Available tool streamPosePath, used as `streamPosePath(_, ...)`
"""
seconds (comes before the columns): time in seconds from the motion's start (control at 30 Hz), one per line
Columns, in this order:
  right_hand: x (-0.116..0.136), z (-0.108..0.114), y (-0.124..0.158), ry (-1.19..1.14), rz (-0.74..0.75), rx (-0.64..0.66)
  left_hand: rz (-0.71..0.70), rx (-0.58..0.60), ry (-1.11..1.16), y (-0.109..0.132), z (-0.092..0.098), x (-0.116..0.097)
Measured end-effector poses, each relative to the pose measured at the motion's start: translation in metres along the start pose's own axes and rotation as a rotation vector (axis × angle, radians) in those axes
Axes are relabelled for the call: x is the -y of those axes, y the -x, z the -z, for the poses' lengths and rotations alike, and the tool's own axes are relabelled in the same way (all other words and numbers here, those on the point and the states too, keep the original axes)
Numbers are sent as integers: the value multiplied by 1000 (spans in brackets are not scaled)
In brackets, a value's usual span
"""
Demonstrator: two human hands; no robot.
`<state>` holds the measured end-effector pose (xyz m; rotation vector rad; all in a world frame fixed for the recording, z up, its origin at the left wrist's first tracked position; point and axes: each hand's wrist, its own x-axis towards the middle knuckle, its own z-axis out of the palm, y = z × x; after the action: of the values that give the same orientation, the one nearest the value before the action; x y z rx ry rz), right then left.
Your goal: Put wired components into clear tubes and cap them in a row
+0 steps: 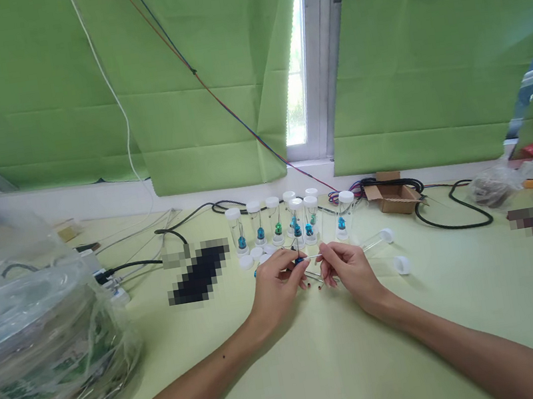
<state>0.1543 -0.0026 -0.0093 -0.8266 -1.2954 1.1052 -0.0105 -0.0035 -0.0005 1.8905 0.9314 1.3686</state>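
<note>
Blue-headed wire part [300,260] pinched btw left hand [276,285] & right hand [351,270], both closed on it. Prob. best: keep grip light, legs unbent, close to lying clear tube [372,242].

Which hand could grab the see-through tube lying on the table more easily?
Probably the right hand: the lying tube rests just beyond it, on its side. The left hand is farther away, with the right hand between, and it pinches the small blue part.
</note>
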Motion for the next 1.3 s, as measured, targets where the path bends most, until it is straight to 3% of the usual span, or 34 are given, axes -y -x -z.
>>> streamPosePath(0.5, 1, 0, 1, -34, 75, 31, 81, -16, 60, 0, -1, 5)
streamPosePath(0.83, 1, 2, -1, -58, 48, 22, 43, 42, 76, 0, -1, 2)
streamPosePath(1.3, 3, 2, 1, 34, 22, 17, 35, 32, 41, 0, -1, 6)
